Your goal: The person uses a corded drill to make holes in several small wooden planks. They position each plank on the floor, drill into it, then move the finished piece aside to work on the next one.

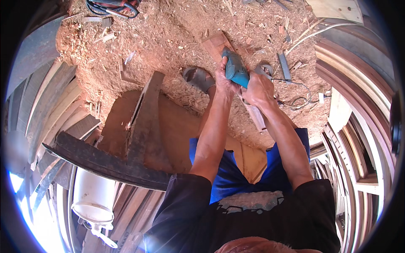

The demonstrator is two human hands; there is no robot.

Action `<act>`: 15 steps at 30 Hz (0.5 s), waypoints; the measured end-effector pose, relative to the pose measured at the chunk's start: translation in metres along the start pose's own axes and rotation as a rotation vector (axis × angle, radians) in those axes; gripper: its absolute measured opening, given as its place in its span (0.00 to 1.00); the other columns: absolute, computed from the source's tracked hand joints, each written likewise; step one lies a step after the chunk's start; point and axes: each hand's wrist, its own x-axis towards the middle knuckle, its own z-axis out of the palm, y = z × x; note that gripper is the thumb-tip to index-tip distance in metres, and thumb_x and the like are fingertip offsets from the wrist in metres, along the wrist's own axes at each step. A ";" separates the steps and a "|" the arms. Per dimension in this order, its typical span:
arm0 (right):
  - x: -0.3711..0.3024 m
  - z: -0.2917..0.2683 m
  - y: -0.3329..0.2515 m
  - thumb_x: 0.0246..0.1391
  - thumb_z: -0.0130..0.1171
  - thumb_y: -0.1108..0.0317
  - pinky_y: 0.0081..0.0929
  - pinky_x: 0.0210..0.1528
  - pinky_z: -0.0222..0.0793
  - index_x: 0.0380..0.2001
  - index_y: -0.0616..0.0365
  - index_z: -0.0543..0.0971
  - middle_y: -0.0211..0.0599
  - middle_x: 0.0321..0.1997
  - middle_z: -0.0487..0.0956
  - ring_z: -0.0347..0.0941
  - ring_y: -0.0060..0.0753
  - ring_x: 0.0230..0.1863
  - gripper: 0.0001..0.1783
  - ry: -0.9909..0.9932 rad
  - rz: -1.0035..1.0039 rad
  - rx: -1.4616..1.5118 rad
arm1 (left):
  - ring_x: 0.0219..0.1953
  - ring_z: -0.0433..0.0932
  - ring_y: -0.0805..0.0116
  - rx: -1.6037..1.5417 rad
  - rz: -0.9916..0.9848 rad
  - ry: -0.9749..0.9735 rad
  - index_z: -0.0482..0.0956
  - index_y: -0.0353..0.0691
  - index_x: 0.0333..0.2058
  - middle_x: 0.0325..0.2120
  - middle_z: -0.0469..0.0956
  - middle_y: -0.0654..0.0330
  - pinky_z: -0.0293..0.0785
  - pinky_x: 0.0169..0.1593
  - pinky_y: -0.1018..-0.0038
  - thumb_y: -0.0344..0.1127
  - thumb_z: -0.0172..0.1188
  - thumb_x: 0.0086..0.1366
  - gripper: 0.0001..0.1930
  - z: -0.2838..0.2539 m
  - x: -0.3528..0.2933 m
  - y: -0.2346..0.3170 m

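Both my hands are on a teal power tool [237, 71] with a rounded body, which sits over a long reddish wooden board [216, 43]. My left hand [224, 80] is closed along the tool's left side, its thumb up near the front. At the rear end, my right hand [258, 89] is wrapped round the tool; the handle there is hidden. The board runs from beyond the tool back between my legs, and its near part [255, 117] shows below my right wrist. The tool's underside is out of sight, so its exact kind is unclear.
My sandalled feet [196, 78] flank the board on a floor of wood shavings [168, 46]. A dark cord [306, 89] loops at right, near a grey bar [284, 66]. A red corded tool [116, 4] lies far left. Curved timber [358, 80] stacks on both sides.
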 end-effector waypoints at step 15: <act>0.025 0.017 0.001 0.41 0.68 0.66 0.49 0.49 0.79 0.48 0.63 0.81 0.58 0.42 0.84 0.83 0.57 0.46 0.27 -0.043 0.068 0.034 | 0.39 0.79 0.48 0.016 0.088 -0.019 0.74 0.45 0.53 0.39 0.79 0.54 0.80 0.45 0.45 0.54 0.63 0.64 0.25 -0.012 0.023 0.002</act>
